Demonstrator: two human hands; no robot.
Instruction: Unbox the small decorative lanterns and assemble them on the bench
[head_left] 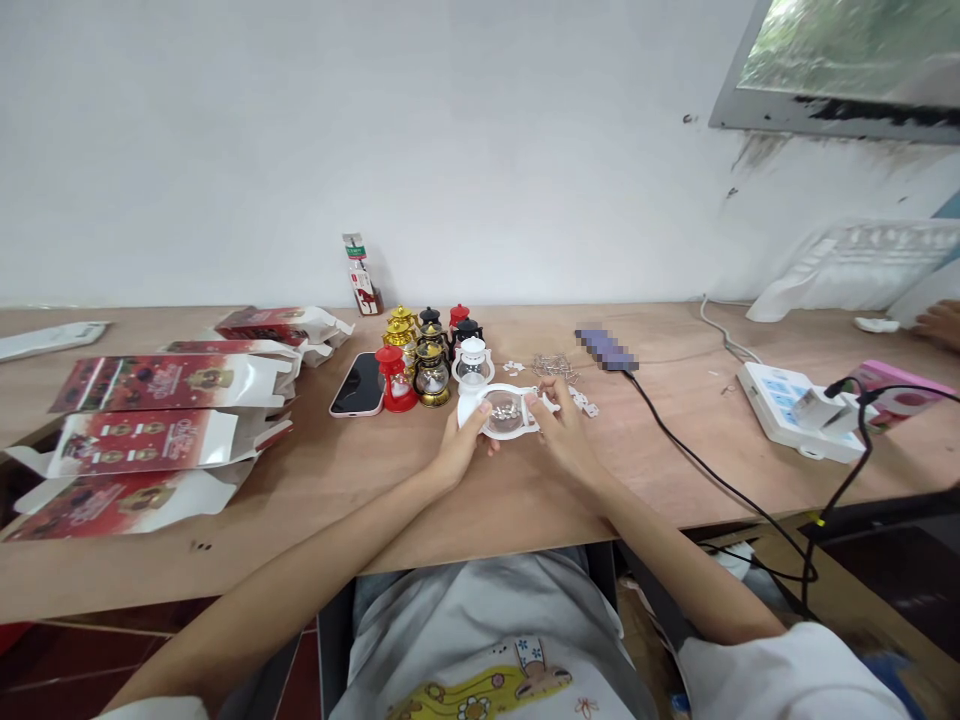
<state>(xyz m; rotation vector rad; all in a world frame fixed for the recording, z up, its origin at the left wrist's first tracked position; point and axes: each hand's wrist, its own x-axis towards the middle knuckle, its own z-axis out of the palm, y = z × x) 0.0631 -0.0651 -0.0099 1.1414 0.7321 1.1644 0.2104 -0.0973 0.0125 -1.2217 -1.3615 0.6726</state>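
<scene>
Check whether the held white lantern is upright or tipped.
Tipped: the white lantern lies sideways between left hand and right hand, unlike the upright white one behind it.

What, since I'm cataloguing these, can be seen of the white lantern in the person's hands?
The white lantern has a plastic-looking white frame around a clear, rounded globe; small shiny spots show there. Tipped sideways, it is held over the table, before the standing lanterns. The left hand grips its left end; the right hand touches its right.
</scene>
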